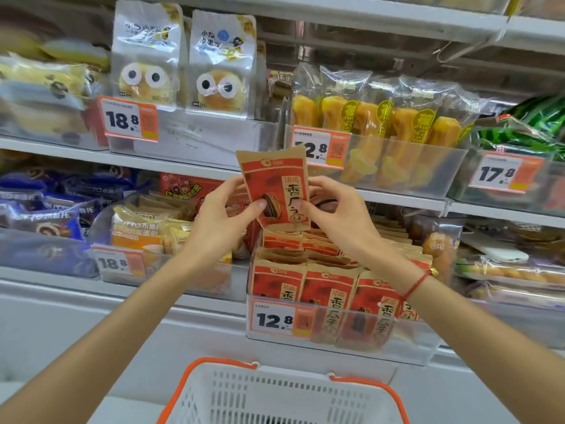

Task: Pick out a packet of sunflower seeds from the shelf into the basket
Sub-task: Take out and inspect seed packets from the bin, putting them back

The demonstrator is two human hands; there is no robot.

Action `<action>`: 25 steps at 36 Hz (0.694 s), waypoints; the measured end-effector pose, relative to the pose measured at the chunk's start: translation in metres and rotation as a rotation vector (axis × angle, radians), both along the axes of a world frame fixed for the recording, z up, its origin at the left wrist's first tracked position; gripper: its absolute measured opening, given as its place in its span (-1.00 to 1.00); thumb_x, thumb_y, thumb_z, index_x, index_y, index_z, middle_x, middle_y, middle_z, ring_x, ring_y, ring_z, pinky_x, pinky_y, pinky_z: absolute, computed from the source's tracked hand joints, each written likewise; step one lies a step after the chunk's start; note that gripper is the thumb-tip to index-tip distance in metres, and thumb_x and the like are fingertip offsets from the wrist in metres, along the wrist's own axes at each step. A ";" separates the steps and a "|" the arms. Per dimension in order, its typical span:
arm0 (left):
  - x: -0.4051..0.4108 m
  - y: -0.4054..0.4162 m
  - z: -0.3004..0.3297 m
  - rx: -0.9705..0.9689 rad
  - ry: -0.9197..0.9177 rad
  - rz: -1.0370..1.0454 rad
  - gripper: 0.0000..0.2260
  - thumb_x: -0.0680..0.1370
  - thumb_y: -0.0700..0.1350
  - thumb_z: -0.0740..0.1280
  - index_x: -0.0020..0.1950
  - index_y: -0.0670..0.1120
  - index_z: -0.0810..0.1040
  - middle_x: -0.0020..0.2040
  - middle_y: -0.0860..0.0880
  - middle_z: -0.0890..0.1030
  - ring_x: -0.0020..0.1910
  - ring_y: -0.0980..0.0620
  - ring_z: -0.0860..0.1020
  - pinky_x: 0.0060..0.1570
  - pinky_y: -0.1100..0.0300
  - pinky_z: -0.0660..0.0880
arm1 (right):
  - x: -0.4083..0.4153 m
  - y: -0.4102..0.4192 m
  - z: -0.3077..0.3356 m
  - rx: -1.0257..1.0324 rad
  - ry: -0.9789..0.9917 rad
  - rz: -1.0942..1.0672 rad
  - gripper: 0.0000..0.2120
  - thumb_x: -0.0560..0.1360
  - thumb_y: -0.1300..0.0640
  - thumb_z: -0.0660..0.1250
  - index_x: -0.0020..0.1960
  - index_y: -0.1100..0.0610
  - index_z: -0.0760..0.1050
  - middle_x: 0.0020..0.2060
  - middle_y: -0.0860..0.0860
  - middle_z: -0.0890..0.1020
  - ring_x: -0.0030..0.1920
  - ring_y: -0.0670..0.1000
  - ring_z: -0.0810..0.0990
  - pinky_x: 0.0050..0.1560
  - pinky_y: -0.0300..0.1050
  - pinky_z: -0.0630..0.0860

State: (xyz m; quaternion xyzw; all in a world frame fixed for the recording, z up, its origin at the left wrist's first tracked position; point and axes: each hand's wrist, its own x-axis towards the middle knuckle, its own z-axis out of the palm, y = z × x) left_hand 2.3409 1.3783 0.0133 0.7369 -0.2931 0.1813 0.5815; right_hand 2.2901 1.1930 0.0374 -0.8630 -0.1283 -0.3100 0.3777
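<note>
A red and brown paper packet of sunflower seeds (276,182) is held upright in front of the shelves, above its tray. My left hand (224,209) pinches its lower left edge, thumb on the front. My right hand (331,209) pinches its lower right edge. Below them, a clear shelf tray (406,341) holds several more of the same packets (330,289). The white basket with an orange rim (275,393) sits at the bottom centre, under my arms.
White shelves carry bread packs with googly eyes (180,56), yellow cake sticks in a clear bin (379,127), blue snack packs (42,209) at left and green striped packs (532,123) at right. Orange price tags (275,319) hang on the tray fronts.
</note>
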 end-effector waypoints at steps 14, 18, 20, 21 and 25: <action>-0.071 -0.009 -0.027 -0.200 0.287 -0.243 -0.82 0.53 -0.09 0.35 0.09 0.12 0.55 -0.10 0.15 0.69 -0.10 0.27 0.65 -0.25 0.41 0.54 | -0.070 -0.004 -0.040 0.319 0.188 0.132 -0.80 0.57 0.03 0.29 0.15 0.05 0.54 -0.03 -0.08 0.68 -0.05 -0.16 0.67 -0.10 -0.27 0.60; -0.081 -0.010 -0.055 -0.116 0.411 -0.277 -0.79 0.52 -0.08 0.37 0.14 0.10 0.58 -0.04 0.16 0.70 -0.05 0.19 0.66 -0.21 0.33 0.58 | -0.086 -0.011 -0.073 0.411 0.309 0.135 -0.86 0.54 0.05 0.32 0.09 0.01 0.53 -0.01 -0.05 0.68 -0.01 -0.11 0.67 -0.07 -0.26 0.60; -0.083 -0.012 -0.066 -0.093 0.459 -0.275 -0.79 0.52 -0.09 0.38 0.14 0.08 0.59 -0.04 0.10 0.71 -0.07 0.18 0.67 -0.21 0.33 0.58 | -0.091 -0.015 -0.087 0.427 0.336 0.114 -0.87 0.53 0.05 0.34 0.07 -0.03 0.53 -0.02 -0.04 0.68 0.00 -0.10 0.66 -0.07 -0.26 0.60; -0.084 -0.013 -0.070 -0.089 0.484 -0.279 -0.80 0.52 -0.10 0.38 0.13 0.07 0.60 -0.05 0.08 0.71 -0.09 0.19 0.67 -0.24 0.35 0.57 | -0.092 -0.016 -0.093 0.430 0.341 0.099 -0.87 0.52 0.05 0.35 0.07 -0.05 0.52 -0.03 -0.06 0.68 -0.01 -0.11 0.66 -0.08 -0.28 0.59; -0.086 -0.020 -0.084 -0.072 0.565 -0.295 -0.77 0.51 -0.11 0.40 0.16 0.04 0.60 0.00 0.01 0.69 -0.08 0.14 0.68 -0.18 0.28 0.61 | -0.099 -0.024 -0.106 0.440 0.382 0.066 -0.77 0.46 0.06 0.42 0.09 -0.05 0.52 -0.04 -0.04 0.68 -0.02 -0.11 0.65 -0.05 -0.27 0.59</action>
